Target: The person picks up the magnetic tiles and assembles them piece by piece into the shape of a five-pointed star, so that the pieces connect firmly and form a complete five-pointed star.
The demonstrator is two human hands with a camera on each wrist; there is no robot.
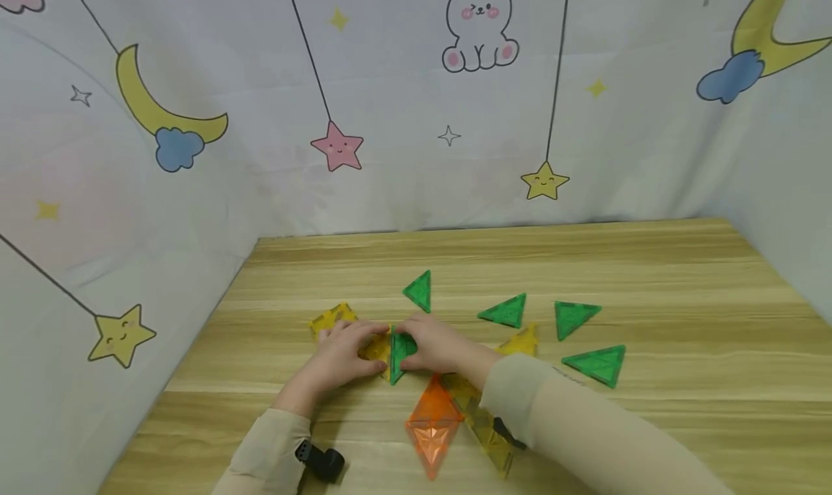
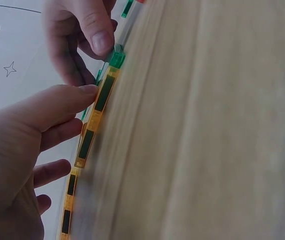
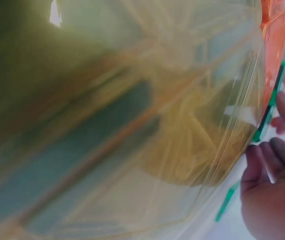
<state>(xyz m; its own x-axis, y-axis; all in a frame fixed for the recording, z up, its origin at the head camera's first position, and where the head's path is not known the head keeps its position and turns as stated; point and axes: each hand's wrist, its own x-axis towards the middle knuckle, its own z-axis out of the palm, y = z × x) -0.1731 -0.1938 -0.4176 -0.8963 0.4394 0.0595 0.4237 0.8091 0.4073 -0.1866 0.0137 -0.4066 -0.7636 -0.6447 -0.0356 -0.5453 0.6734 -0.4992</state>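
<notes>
My left hand [image 1: 339,356] holds a yellow translucent tile [image 1: 377,349] between thumb and fingers. My right hand [image 1: 437,342] pinches a green triangular tile [image 1: 400,350], whose straight edge lies along the yellow one. In the left wrist view the yellow tile's edge [image 2: 93,120] shows dark strips, and a green corner [image 2: 116,60] meets its upper end. Another yellow tile [image 1: 333,317] lies beyond the left fingers. Seen from the right wrist, fingertips of the right hand [image 3: 272,195] are at the green edge [image 3: 270,112].
Two orange triangles [image 1: 434,405] join base to base nearer the person. A row of yellow tiles [image 1: 490,431] passes under the right forearm. Loose green triangles lie behind [image 1: 421,291] and to the right [image 1: 598,365]. A printed cloth [image 1: 448,184] hangs behind the wooden table [image 1: 702,293].
</notes>
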